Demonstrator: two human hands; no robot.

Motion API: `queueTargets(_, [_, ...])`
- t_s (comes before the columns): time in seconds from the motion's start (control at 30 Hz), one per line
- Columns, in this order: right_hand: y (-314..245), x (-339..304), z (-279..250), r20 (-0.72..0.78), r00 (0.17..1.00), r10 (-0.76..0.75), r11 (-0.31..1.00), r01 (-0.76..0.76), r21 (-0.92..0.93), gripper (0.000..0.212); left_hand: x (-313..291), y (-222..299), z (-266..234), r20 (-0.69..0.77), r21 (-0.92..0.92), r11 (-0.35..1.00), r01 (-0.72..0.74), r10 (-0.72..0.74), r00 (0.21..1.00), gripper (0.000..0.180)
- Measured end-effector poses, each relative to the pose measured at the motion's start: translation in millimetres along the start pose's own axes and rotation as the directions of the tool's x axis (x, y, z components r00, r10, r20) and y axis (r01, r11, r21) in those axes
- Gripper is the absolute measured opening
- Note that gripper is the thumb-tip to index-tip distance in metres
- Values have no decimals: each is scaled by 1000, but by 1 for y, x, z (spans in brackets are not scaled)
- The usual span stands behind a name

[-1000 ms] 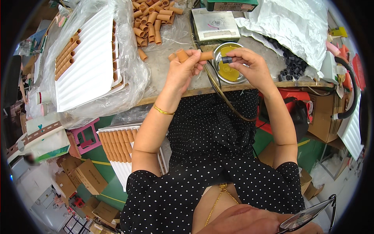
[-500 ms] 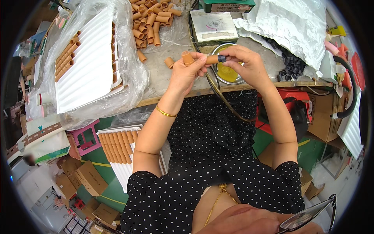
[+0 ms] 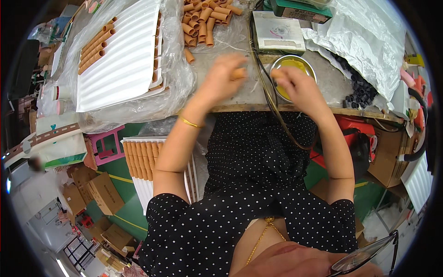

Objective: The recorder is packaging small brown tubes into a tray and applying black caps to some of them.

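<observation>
My left hand (image 3: 224,78) is closed around a short orange cardboard tube (image 3: 239,73) above the workbench (image 3: 240,94). My right hand (image 3: 297,85) is blurred with motion and hovers over a metal bowl of yellow paste (image 3: 295,64). An orange tube end (image 3: 277,73) pokes from its fingers. The two hands are a small gap apart. A loose pile of orange tubes (image 3: 205,21) lies behind my left hand.
A white ribbed tray (image 3: 124,55) with a few tubes lies in clear plastic at left. A second tray of tubes (image 3: 143,161) sits below the bench. Also there: a black cable (image 3: 265,92), a white pad (image 3: 279,32), small black caps (image 3: 357,92), a crumpled white bag (image 3: 369,41).
The hands held tubes end to end over the bowl. They have since pulled apart and dropped closer to the bench, each keeping a tube.
</observation>
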State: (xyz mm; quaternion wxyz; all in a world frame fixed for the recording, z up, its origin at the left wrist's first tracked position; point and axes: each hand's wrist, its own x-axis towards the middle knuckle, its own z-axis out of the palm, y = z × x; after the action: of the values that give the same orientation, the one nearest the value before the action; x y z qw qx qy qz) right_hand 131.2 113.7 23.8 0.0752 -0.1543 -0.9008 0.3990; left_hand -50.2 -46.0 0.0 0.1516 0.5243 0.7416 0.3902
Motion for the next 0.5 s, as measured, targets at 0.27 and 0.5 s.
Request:
queueTargets(0.27, [16, 30, 32, -44, 991, 126, 392, -9, 920, 35, 15, -12, -14, 202, 104, 987, -123, 100, 974, 37])
queueTargets(0.5, [1, 35, 28, -258, 963, -74, 546, 255, 798, 32, 21, 33, 26, 217, -571, 792, 214, -105, 971, 33])
